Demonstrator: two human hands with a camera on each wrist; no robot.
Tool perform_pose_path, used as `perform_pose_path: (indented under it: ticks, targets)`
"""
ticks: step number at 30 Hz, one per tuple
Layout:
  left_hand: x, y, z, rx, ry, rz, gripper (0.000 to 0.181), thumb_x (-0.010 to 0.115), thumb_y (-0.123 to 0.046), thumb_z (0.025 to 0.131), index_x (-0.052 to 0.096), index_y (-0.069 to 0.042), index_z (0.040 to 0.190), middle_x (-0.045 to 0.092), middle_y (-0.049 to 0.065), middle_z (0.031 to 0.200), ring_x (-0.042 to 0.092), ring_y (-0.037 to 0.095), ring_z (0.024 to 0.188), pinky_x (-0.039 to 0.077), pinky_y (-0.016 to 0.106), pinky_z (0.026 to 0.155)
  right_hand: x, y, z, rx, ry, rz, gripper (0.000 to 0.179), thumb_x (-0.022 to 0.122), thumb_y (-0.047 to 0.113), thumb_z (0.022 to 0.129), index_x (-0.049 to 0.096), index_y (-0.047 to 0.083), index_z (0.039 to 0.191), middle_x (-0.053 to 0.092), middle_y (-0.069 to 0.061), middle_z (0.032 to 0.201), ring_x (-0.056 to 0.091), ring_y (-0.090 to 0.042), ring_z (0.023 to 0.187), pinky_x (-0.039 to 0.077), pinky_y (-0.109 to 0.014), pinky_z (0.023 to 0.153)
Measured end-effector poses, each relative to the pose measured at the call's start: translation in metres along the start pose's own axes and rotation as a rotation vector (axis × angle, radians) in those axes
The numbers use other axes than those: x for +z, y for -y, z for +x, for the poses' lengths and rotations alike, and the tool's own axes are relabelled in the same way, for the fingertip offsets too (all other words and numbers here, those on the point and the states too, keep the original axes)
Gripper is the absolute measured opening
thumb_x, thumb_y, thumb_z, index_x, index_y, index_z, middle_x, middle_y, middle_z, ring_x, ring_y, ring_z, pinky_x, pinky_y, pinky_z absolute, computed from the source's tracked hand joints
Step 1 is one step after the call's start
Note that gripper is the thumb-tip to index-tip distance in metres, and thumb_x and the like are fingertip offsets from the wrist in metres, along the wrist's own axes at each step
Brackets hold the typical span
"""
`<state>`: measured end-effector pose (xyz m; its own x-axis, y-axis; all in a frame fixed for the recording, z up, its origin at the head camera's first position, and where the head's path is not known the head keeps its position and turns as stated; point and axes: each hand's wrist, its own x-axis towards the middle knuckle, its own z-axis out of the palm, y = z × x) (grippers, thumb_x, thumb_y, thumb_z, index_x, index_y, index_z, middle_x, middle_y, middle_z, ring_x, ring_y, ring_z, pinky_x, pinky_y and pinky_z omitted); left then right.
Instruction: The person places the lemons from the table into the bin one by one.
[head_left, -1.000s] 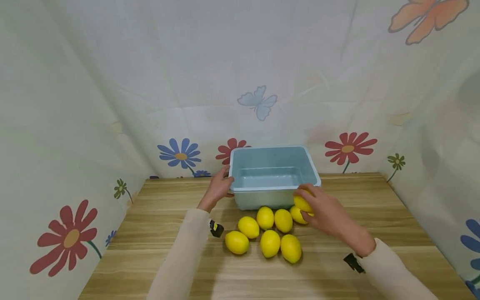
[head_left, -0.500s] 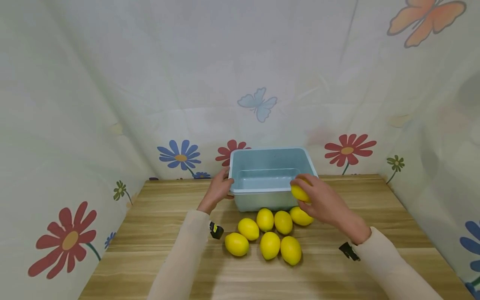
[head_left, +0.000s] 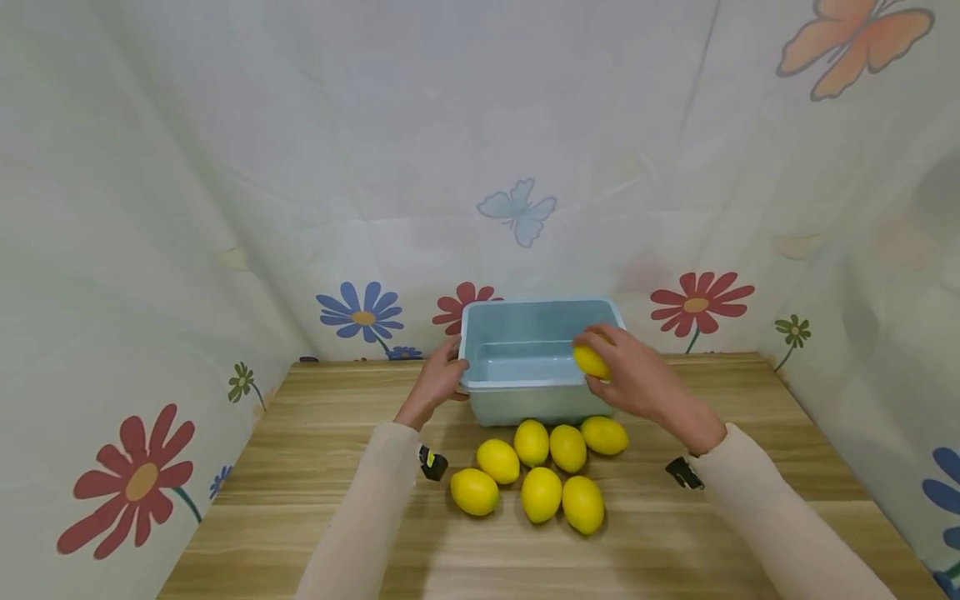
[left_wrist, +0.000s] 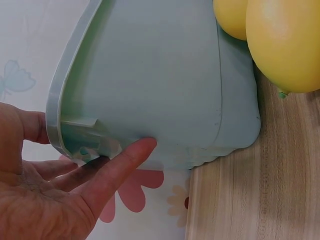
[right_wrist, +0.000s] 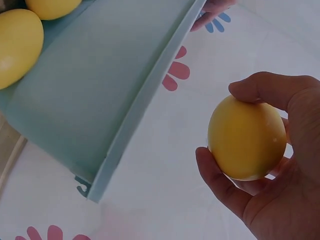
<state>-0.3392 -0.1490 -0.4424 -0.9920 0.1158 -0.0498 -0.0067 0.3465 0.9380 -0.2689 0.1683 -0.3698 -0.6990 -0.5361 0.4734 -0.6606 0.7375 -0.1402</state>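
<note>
Yellow lemon (head_left: 590, 363) raised in the right hand (head_left: 637, 379) at the front rim of the blue bin (head_left: 532, 406), near the far edge of the table (head_left: 645, 550).

Half a second ago it was lower, before the bin's front wall; that wall now seems less of an obstacle. Thumb and fingers close round the fruit. Meanwhile the left hand (head_left: 433, 383) grips the bin's left end, thumb along the front wall. Seven loose lemons (head_left: 542, 494) lie before the bin, roughly midway between the table's side edges, the back row crowding the wall. Flowered cloth (head_left: 390, 125) rises behind; the right hand hides the bin's front right corner.
</note>
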Motion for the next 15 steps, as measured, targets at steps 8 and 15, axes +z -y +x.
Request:
perform_pose_path:
  ticks: [8,15]
  targets:
    - [0.000,0.000,-0.001,0.000,0.000,0.007,0.060,0.048,-0.024,0.096,0.032,-0.021,0.154,0.044,0.009,0.152,0.059,0.037,0.118,0.062,0.043,0.070,-0.004,-0.003,0.019,-0.002,0.009,0.007,0.046,0.077,0.016,0.081,0.059,0.010,0.123,0.058,-0.011,0.122,0.062,-0.026,0.091,0.059,-0.039,0.078]
    - [0.000,-0.001,0.000,-0.003,-0.005,0.013,0.055,0.048,-0.024,0.097,0.036,-0.025,0.151,0.046,0.007,0.150,0.060,0.037,0.116,0.062,0.042,0.068,-0.004,-0.003,0.030,0.027,0.052,0.012,0.047,0.075,0.017,0.082,0.057,0.010,0.126,0.057,-0.012,0.124,0.061,-0.027,0.092,0.059,-0.041,0.079]
